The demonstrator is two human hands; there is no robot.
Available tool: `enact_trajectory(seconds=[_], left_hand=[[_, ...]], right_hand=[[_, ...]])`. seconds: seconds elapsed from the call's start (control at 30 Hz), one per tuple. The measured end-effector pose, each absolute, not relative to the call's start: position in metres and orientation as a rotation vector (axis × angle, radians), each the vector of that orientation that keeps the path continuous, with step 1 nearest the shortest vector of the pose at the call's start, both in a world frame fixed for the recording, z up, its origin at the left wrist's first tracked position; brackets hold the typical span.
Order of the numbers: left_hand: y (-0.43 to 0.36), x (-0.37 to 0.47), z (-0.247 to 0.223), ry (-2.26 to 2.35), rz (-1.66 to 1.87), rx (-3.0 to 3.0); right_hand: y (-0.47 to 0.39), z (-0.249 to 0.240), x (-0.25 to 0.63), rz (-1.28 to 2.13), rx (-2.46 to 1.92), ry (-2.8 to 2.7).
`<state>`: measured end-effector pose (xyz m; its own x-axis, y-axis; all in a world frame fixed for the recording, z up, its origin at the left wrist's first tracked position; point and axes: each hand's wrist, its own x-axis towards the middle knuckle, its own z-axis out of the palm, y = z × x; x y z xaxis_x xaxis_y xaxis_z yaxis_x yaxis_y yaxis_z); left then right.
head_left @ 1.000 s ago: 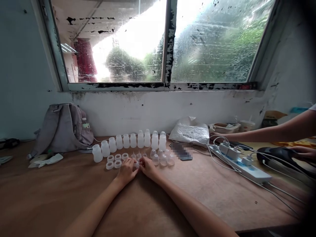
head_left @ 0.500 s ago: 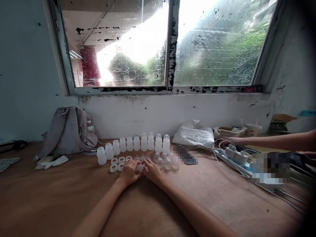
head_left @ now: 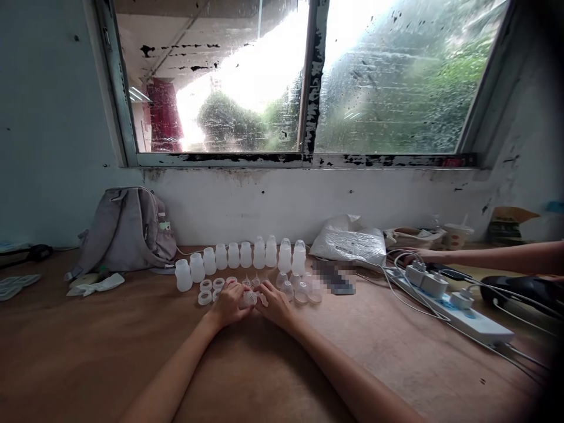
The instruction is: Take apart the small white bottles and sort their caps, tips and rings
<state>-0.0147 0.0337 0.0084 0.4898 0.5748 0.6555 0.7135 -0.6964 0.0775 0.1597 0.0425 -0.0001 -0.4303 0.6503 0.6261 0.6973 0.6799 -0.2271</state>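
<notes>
My left hand (head_left: 229, 304) has its thumb and fingers closed on a small translucent ribbed bottle part (head_left: 249, 298), low over the table. Just to the right, my right hand (head_left: 275, 305) has curled fingers, with a pale bit between thumb and fingers that is too small to name. Behind the hands, a curved row of frosted baby bottles (head_left: 221, 257) stands upright. White screw rings (head_left: 205, 298) lie left of my left hand, some partly hidden by it. Pointed clear teats (head_left: 255, 281) stand just beyond my fingertips. Clear domed caps (head_left: 301, 292) sit right of my right hand.
A grey backpack (head_left: 127, 232) leans on the wall at left, with a white tissue (head_left: 97, 285) before it. At right are a silvery plastic bag (head_left: 350, 241), a power strip (head_left: 478, 322) with chargers and cables, and a drink cup (head_left: 458, 235). Another person's arm (head_left: 493, 257) reaches in.
My right hand has drawn slightly right, away from the ribbed part, which shows more clearly in my left hand. At right, a phone now shows beside the power strip. The view has shifted slightly.
</notes>
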Motion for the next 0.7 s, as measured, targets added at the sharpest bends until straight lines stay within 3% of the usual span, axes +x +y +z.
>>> enact_trajectory(seconds=[0.4,0.7], left_hand=[[0.047,-0.053,-0.001,-1.448,-0.863,-2.401],[0.044,-0.049,0.001,-1.426,-0.851,-2.407]], right_hand=[[0.058,-0.003,0.18,-0.404,-1.329,-2.232],[0.059,-0.008,0.177,-0.571,-1.439,-2.204]])
